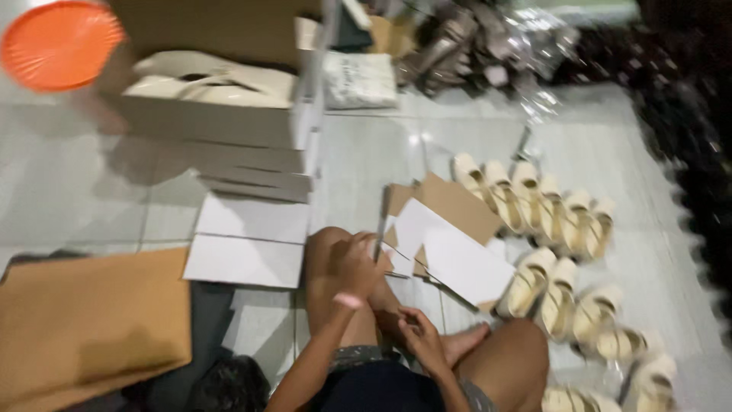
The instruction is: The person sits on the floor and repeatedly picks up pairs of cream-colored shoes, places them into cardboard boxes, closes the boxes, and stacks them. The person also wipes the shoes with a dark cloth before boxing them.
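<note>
Head-camera view, blurred by motion, of a person seated cross-legged on a pale tiled floor [91, 191]. The left hand [352, 263] rested over the raised left knee, its fingers curled around the near edge of an unfolded cardboard box blank [450, 248], white on one face and brown on the other, which lay partly on the floor just ahead of the knees; the blur hid exactly how tightly the fingers closed. The right hand [422, 341] sat lower, between the knees and near the bare foot [467, 341], fingers loosely bent; whether it gripped anything could not be told.

To the right of the blank, cream-coloured sandals [534, 200] stood in a row on the floor, and a second row of sandals [587, 309] ran toward the lower right corner, close beside the person's right knee. To the left of the left knee lay a stack of flat white box blanks [248, 240]. Beyond it, further flattened boxes were piled beneath an open shoe box [213, 99] holding pale contents. A large brown cardboard sheet [91, 320] occupied the lower left, and an orange round plate-like object [59, 44] the upper left corner. Crumpled clear plastic wrapping [526, 42] lay at the top, well apart from the hands.
</note>
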